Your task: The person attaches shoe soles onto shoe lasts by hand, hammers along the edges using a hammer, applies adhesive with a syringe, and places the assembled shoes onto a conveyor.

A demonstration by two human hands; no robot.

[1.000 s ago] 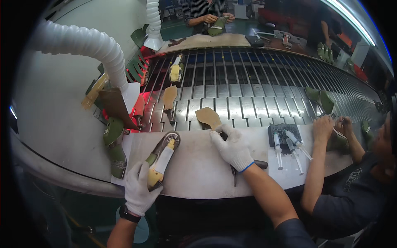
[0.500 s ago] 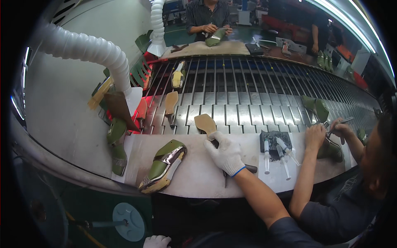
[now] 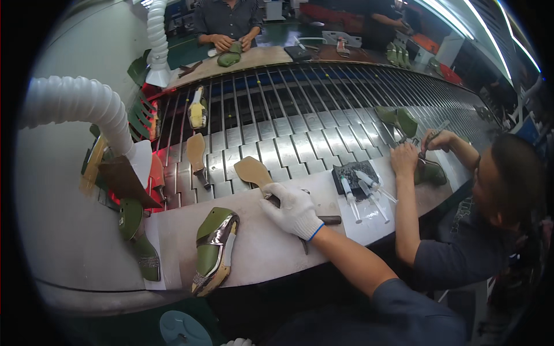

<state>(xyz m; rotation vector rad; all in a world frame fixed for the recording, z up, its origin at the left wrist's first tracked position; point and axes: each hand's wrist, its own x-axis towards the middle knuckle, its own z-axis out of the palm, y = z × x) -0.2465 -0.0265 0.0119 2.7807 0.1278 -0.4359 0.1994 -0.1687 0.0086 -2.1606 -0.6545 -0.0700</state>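
Note:
My right hand, in a white knit glove with a blue cuff, reaches across the bench with its fingers wrapped round the heel end of a tan shoe sole. The sole's wide front overhangs the metal conveyor. Beneath my hand lies a dark tool, perhaps a hammer, with its handle sticking out on the right. Left of my hand, a green shoe with a metallic strap lies on its side. At the lower edge, only a sliver of my gloved left hand shows; its fingers are hidden.
A slatted conveyor runs behind the bench, carrying another tan sole. Several syringes lie on a dark pad at right. A co-worker works beside me on a green shoe. A white hose hangs at left above another green shoe.
The whole view has swung, so the bench and conveyor sit further left. My right hand keeps its hold on the sole. My left hand has mostly slipped below the lower edge.

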